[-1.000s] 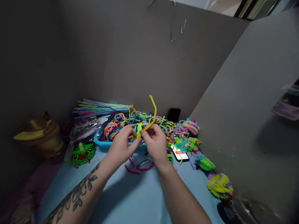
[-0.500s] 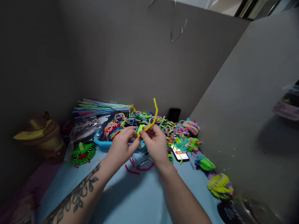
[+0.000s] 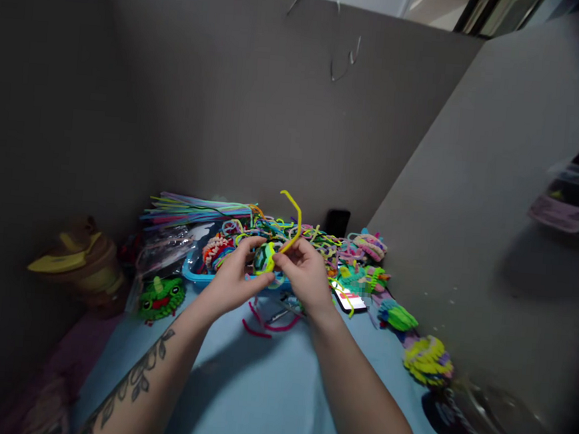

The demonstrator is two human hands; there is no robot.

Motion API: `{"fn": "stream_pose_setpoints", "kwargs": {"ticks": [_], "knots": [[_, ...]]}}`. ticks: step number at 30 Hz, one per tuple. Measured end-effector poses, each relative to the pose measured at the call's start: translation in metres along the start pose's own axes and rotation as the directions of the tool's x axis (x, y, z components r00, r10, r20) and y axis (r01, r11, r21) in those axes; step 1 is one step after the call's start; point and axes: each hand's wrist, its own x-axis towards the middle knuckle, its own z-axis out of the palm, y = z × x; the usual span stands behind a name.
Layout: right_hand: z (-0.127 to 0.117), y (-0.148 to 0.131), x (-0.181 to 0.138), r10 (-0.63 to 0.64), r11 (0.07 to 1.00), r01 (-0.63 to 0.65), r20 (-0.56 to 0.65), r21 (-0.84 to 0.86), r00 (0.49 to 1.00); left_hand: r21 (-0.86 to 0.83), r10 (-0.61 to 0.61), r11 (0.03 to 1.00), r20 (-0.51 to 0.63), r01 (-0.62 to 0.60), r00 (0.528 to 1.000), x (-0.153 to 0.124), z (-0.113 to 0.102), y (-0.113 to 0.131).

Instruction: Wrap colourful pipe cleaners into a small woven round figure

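The right hand (image 3: 309,277) pinches a yellow pipe cleaner (image 3: 299,222), its bent end sticking up, and the left hand (image 3: 235,273) has thumb and fingers clasped about a small green-and-yellow piece (image 3: 265,258), held up before the blue tray (image 3: 198,278). To me it looks like working one onto the other (the hands hide the join), so the next move calls for a steady left grip while guiding the free end

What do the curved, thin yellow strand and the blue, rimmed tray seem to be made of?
The curved, thin yellow strand looks matte, perhaps wire covered in fibre like a pipe cleaner, because its free end stands up; any fuzz is too small to confirm. The blue, rimmed tray seems smooth plastic, slightly glossy, judging by its evenly coloured rim.
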Motion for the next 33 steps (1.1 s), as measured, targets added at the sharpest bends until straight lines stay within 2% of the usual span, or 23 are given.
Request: {"fn": "stream_pose_setpoints", "kwargs": {"ticks": [3, 5, 9, 14, 18, 21, 25, 27, 30, 33], "knots": [[-0.003, -0.002, 0.001, -0.008, 1.0, 0.009, 0.066, -0.023, 0.998, -0.047, 0.014, 0.999, 0.094, -0.009, 0.995, -0.001, -0.004, 0.001], [-0.004, -0.002, 0.001, -0.003, 0.999, 0.007, 0.104, -0.034, 0.995, -0.054, 0.013, 0.999, 0.108, -0.008, 0.994, -0.001, -0.004, 0.002], [-0.005, -0.001, 0.001, 0.005, 0.999, 0.001, 0.121, -0.052, 0.993, 0.011, -0.036, 0.999, 0.049, 0.035, 0.998, -0.001, 0.0, 0.005], [-0.002, 0.001, 0.002, 0.0, 0.998, 0.008, 0.131, -0.055, 0.991, 0.103, 0.003, 0.995, -0.041, 0.002, 0.999, 0.001, 0.002, 0.005], [-0.003, 0.004, 0.004, -0.043, 0.999, 0.043, 0.035, 0.015, 0.998, 0.178, 0.058, 0.983, -0.053, -0.047, 0.997, 0.001, -0.002, 0.004], [-0.009, 0.009, 0.006, -0.09, 0.995, 0.09, -0.019, 0.033, 0.996, 0.205, 0.087, 0.975, 0.021, -0.089, 0.996, 0.0, -0.008, 0.007], [-0.016, 0.015, 0.009, -0.17, 0.978, 0.181, 0.106, -0.102, 0.98, 0.222, 0.117, 0.963, 0.157, -0.151, 0.981, -0.003, -0.016, 0.012], [-0.018, 0.018, 0.01, -0.181, 0.965, 0.2, 0.124, -0.17, 0.976, 0.227, 0.128, 0.958, 0.21, -0.176, 0.969, -0.005, -0.019, 0.013], [-0.022, 0.02, 0.014, -0.17, 0.956, 0.165, 0.001, -0.245, 0.985, 0.245, 0.12, 0.95, 0.291, -0.195, 0.949, -0.007, -0.024, 0.014], [-0.035, 0.022, 0.019, -0.216, 0.94, 0.156, -0.174, -0.302, 0.961, 0.267, 0.104, 0.94, 0.371, -0.214, 0.923, -0.008, -0.03, 0.014]]}}
